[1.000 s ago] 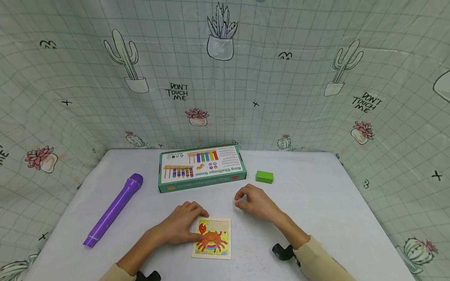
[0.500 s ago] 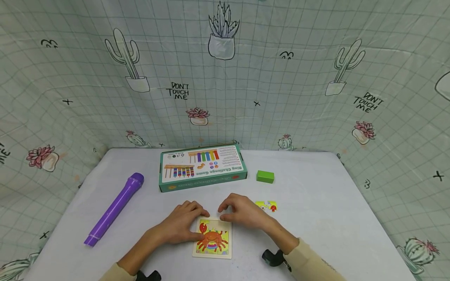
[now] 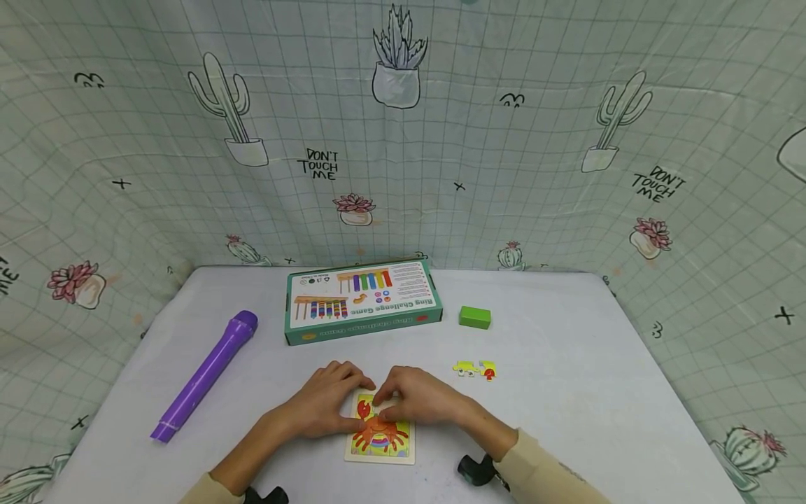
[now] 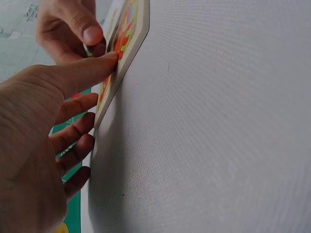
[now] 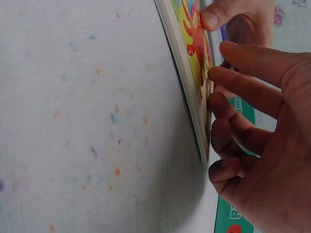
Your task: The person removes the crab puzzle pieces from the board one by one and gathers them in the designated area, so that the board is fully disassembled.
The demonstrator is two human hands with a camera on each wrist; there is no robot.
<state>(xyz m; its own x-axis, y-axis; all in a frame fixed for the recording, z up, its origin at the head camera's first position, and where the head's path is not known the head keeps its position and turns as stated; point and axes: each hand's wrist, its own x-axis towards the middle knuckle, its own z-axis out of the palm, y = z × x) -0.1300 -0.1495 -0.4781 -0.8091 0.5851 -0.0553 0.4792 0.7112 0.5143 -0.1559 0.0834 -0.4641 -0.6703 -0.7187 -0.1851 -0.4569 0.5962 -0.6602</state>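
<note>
In the head view, a square crab puzzle board (image 3: 380,460) lies on the white table. My left hand (image 3: 324,402) grips its left side: the thumb rests on the crab picture and the fingers lie around the upper left edge, as the left wrist view of the board (image 4: 141,36) shows. My right hand (image 3: 418,397) is over the board's upper part, thumb and index finger apart. The right wrist view has the right hand (image 5: 262,116) with its index fingertip at the board (image 5: 182,63); no piece is plainly visible in it. Loose yellow puzzle pieces (image 3: 466,367) lie to the right.
A green Ring Challenge Game box (image 3: 363,301) lies behind the hands. A green block (image 3: 475,317) is to its right. On the left lies a long purple tube (image 3: 204,378). A patterned cloth hangs behind the table.
My right hand has moved left and toward me, onto the board, uncovering the loose yellow pieces. My left hand has stayed on the board.
</note>
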